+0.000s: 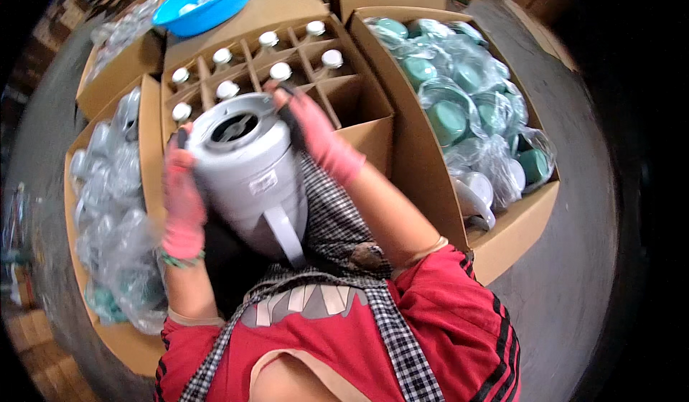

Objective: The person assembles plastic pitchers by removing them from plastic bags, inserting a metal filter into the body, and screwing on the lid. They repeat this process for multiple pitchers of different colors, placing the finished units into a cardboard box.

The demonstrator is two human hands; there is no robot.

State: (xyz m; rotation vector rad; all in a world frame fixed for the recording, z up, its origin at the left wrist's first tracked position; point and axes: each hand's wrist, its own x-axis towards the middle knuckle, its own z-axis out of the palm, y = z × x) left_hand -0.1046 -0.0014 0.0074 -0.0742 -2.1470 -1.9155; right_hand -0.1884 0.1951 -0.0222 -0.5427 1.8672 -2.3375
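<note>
Red shirt nearest, left hand and right hand pinching the grey handled jug, I could drop it by slackening.

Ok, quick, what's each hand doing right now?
Left hand: holding the gray jug by its left side; the hand is slightly blurred.
Right hand: holding the same jug near its top rim.

Round blue basin and dark grey floor.
</note>
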